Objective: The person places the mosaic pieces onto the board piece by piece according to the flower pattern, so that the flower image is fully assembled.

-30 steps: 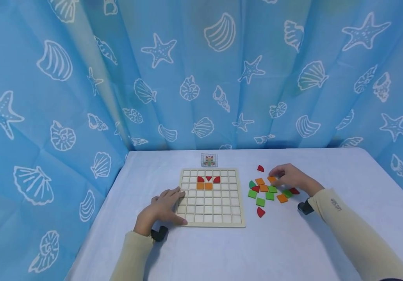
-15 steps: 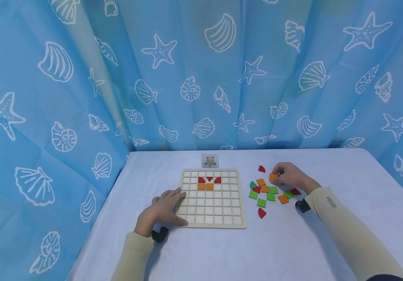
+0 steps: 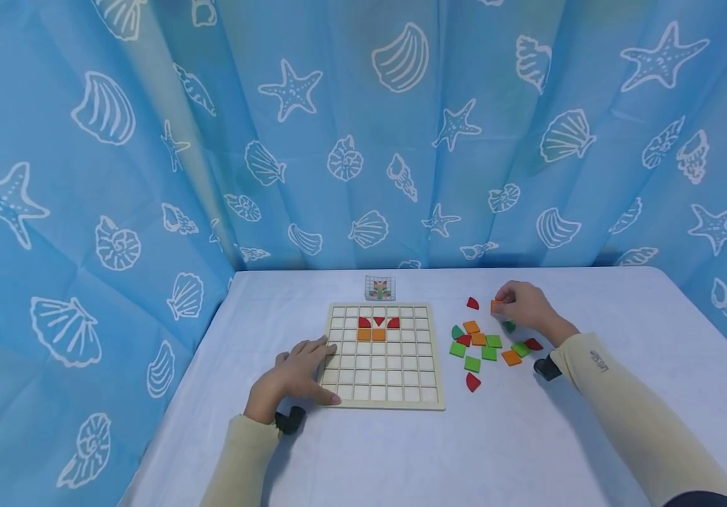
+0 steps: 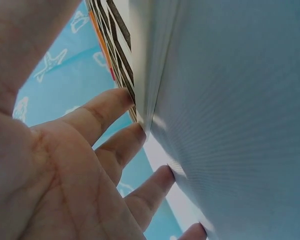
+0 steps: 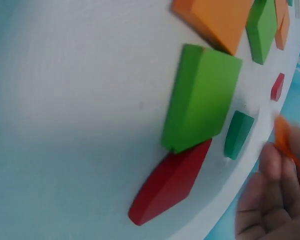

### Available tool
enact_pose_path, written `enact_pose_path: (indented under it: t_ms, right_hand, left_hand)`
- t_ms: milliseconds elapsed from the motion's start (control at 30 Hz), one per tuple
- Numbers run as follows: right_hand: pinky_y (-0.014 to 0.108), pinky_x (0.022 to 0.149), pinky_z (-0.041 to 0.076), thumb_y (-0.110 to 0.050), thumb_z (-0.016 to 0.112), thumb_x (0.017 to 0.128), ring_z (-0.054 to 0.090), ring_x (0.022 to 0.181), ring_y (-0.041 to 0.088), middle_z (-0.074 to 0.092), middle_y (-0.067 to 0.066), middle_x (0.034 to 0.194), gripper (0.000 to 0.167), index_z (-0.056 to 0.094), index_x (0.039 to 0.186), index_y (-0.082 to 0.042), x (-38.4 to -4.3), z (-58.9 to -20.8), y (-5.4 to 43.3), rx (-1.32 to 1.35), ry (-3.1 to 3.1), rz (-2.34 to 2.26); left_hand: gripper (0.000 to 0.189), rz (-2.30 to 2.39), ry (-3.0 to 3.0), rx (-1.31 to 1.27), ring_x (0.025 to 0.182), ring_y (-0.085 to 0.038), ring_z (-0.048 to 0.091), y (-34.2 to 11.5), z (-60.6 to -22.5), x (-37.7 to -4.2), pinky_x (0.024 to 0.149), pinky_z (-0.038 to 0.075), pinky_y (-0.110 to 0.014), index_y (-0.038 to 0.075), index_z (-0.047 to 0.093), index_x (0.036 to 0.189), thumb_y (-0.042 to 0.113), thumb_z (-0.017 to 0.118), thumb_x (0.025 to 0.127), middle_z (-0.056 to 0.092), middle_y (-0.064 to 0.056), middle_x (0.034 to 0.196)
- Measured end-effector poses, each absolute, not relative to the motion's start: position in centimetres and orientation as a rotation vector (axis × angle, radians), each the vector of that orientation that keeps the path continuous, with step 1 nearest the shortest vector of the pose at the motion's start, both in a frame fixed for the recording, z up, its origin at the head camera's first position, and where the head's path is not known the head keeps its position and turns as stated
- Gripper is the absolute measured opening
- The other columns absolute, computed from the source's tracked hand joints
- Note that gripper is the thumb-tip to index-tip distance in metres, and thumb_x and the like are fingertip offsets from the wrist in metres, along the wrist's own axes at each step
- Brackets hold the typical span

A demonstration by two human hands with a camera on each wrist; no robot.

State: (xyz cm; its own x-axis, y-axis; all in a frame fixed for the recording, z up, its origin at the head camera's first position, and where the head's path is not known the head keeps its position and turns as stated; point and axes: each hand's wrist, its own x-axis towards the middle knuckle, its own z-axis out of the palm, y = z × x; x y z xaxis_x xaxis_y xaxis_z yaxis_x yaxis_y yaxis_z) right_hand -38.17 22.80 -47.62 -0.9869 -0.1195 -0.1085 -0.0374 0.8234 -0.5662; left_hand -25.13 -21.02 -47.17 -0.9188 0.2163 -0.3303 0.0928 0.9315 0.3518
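I am viewing the left hand (image 3: 296, 373) resting, fingers spread, on the board (image 3: 378, 378)'s left edge; the right hand (image 3: 527, 308) is pinching one orange tile (image 3: 496, 307). Five set pieces (image 3: 364, 334) are lying between the hands. Near the right hand, I am counting fourteen loose pieces (image 3: 473, 364): four red, three orange, seven green. A table strip (image 3: 449, 313) is separating them from the board.

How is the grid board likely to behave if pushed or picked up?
The grid board is probably stiff: its frame runs straight. Broad and flat on the white tabletop, it would likely slide before tipping. Tilted when lifted, it might spill the red pieces and orange tiles, which seem simply set in its cells.
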Motion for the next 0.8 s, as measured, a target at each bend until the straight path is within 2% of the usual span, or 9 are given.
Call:
enact_pose_path:
  t_ms: [100,233,333,567,800]
  right_hand:
    - [0.044,0.086,0.054,-0.017,0.062,0.096,0.057,0.098,0.034,0.061,0.023,0.114,0.030,0.058,0.120,0.000,-38.1,-47.3,22.5,-0.125,2.919,-0.929]
    - [0.043,0.084,0.055,-0.016,0.060,0.097,0.058,0.097,0.034,0.062,0.023,0.115,0.031,0.060,0.125,-0.001,-38.2,-47.1,21.8,-0.158,2.927,-0.930]
    - [0.041,0.083,0.055,-0.016,0.061,0.097,0.057,0.096,0.032,0.063,0.022,0.112,0.031,0.061,0.124,-0.001,-38.2,-47.1,20.9,-0.174,2.919,-0.938]
    - [0.045,0.089,0.052,-0.017,0.063,0.096,0.058,0.099,0.032,0.066,0.019,0.110,0.026,0.066,0.115,-0.001,-38.2,-47.1,18.7,-0.232,2.904,-0.980]
    - [0.035,0.080,0.054,-0.017,0.064,0.094,0.059,0.095,0.027,0.067,0.015,0.106,0.023,0.067,0.112,-0.003,-37.9,-46.8,15.9,-0.275,2.853,-1.052]
  left_hand:
    - [0.101,0.464,2.720,0.225,0.151,-0.035,0.019,-21.1,-47.2,-25.2,0.116,0.018,-0.066,0.021,0.036,0.153,0.053,0.084,0.071,0.024,-0.004,0.165]
    - [0.100,0.470,2.707,0.240,0.151,-0.036,0.019,-21.1,-47.0,-25.2,0.116,0.017,-0.067,0.020,0.036,0.154,0.051,0.084,0.072,0.023,-0.005,0.165]
    - [0.100,0.468,2.701,0.253,0.151,-0.037,0.019,-21.0,-46.7,-25.1,0.115,0.018,-0.067,0.018,0.035,0.154,0.050,0.084,0.073,0.023,-0.006,0.165]
    - [0.100,0.472,2.704,0.240,0.150,-0.036,0.020,-20.9,-46.9,-25.1,0.115,0.018,-0.067,0.019,0.036,0.153,0.051,0.084,0.072,0.024,-0.006,0.165]
    - [0.102,0.451,2.726,0.233,0.151,-0.035,0.019,-21.0,-47.6,-25.2,0.116,0.017,-0.067,0.022,0.036,0.154,0.053,0.085,0.070,0.023,-0.004,0.165]
